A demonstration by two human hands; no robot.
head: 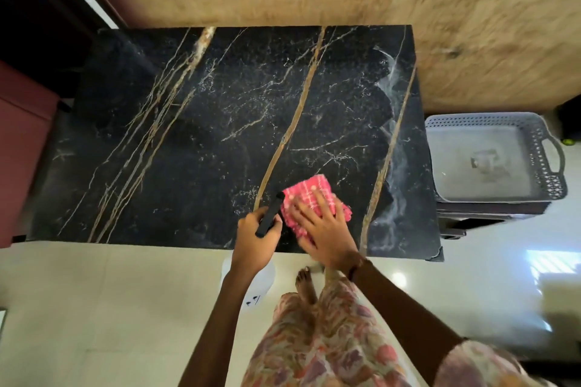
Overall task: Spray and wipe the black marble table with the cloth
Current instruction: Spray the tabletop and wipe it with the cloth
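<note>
Black marble table (195, 122) with gold veins stood against the wall. At its near edge the left hand (257, 237) gripped a spray bottle (248, 286) by its black trigger head. Just beside it, the right hand (323, 229) pressed flat, fingers spread, on a pink checked cloth (309, 190). Farther right sat a grey perforated tray (547, 163).
</note>
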